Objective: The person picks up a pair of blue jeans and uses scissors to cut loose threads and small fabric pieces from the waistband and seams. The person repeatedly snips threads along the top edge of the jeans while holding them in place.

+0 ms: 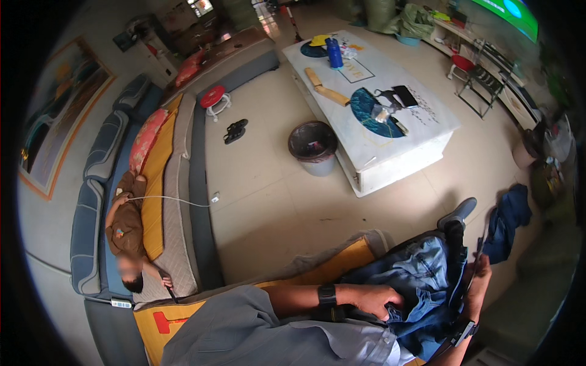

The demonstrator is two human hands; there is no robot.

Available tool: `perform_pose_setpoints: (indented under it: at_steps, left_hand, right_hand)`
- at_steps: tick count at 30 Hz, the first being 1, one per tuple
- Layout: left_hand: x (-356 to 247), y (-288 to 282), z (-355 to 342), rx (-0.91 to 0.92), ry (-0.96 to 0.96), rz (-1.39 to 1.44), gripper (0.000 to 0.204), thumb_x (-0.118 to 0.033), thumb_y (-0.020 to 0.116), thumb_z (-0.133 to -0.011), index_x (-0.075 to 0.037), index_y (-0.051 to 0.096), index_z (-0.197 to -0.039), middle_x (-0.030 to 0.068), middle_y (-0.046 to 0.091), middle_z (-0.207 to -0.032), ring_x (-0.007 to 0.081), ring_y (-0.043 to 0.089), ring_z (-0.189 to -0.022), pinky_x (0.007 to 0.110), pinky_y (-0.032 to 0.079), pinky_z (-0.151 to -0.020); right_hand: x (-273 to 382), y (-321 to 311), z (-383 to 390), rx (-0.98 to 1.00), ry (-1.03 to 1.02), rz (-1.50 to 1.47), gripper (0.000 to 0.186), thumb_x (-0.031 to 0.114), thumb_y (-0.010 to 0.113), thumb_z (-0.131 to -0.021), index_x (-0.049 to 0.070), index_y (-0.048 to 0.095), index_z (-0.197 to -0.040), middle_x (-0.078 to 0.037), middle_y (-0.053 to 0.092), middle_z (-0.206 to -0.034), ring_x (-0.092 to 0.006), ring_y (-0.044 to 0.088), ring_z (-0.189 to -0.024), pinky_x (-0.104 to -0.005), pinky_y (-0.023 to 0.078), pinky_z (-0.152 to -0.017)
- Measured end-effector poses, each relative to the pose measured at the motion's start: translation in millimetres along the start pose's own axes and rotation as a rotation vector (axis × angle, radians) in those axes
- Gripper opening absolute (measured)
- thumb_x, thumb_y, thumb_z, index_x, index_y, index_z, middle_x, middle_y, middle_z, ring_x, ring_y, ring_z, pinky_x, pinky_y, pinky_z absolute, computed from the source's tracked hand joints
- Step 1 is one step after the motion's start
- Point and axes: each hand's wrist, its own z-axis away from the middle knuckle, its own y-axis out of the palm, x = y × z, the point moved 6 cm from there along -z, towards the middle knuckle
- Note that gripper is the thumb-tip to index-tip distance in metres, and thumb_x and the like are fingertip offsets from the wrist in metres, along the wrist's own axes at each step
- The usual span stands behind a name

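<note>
Light and dark blue denim [427, 265] lies bunched over my lap at the lower right. My left hand [372, 302], with a black band on its wrist, has its fingers curled into the denim and gripping it. At the right edge of that bundle, my right hand [478, 274] is closed round a thin greyish strip [483, 238] that I cannot make out clearly, beside the cloth. More dark blue denim [508, 222] hangs or lies just beyond it, near my grey shoe [458, 210].
Someone in brown [125, 226] lies on the sofa [88, 238] at left with a white cable. Ahead stand a marble-patterned table [415, 140] bearing bottles and small items, a bin [311, 152], a red stool [213, 97] and sandals [235, 131]. A folding chair [479, 82] stands right.
</note>
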Motion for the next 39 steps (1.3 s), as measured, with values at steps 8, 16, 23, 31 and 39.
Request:
perform_pose_setpoints:
  at_steps: [8,16,23,31,39]
  left_hand:
    - [-10,-58,15,-0.422,-0.109,0.665,0.046,-0.003,0.082,-0.093,0.0,0.066,-0.136,0.0029,0.073,-0.132,0.0143,0.068,-0.118,0.035,0.052,-0.11]
    - [27,-78,9,-0.477,-0.256,0.481,0.039,0.002,0.074,-0.094,0.0,0.066,-0.132,-0.0011,0.071,-0.12,0.0077,0.064,-0.108,0.028,0.052,-0.1]
    - [27,-82,11,-0.616,-0.192,0.547,0.046,0.002,0.075,-0.092,0.003,0.062,-0.136,0.0029,0.07,-0.12,0.01,0.065,-0.106,0.028,0.053,-0.097]
    - [18,-85,8,-0.671,-0.164,0.547,0.041,0.002,0.075,-0.092,0.001,0.064,-0.131,0.0027,0.07,-0.114,0.0102,0.064,-0.102,0.029,0.052,-0.093]
    - [12,-95,6,-0.714,-0.162,0.512,0.025,-0.006,0.074,-0.099,-0.001,0.07,-0.124,0.0,0.069,-0.105,0.0081,0.063,-0.095,0.027,0.052,-0.088]
  right_hand:
    - [139,41,14,-0.174,-0.299,0.123,0.062,-0.005,0.067,-0.079,0.004,0.063,-0.141,0.0,0.065,-0.1,-0.0097,0.059,-0.078,-0.024,0.048,-0.07]
    - [60,31,15,-0.111,-0.32,0.633,0.054,0.0,0.08,-0.082,0.004,0.062,-0.132,-0.012,0.064,-0.083,-0.0152,0.063,-0.078,-0.0347,0.055,-0.071]
    - [51,44,89,0.229,-0.091,0.017,0.055,0.004,0.087,-0.088,0.003,0.062,-0.137,-0.001,0.072,-0.102,-0.0111,0.069,-0.092,-0.0294,0.057,-0.085]
    - [-14,92,120,0.357,0.051,-0.01,0.055,0.006,0.089,-0.09,0.003,0.062,-0.138,-0.002,0.073,-0.102,-0.0109,0.069,-0.096,-0.029,0.056,-0.088]
    - [-30,100,131,0.404,0.068,0.037,0.053,0.013,0.088,-0.092,0.0,0.061,-0.136,-0.003,0.072,-0.094,-0.0094,0.067,-0.087,-0.0282,0.055,-0.08]
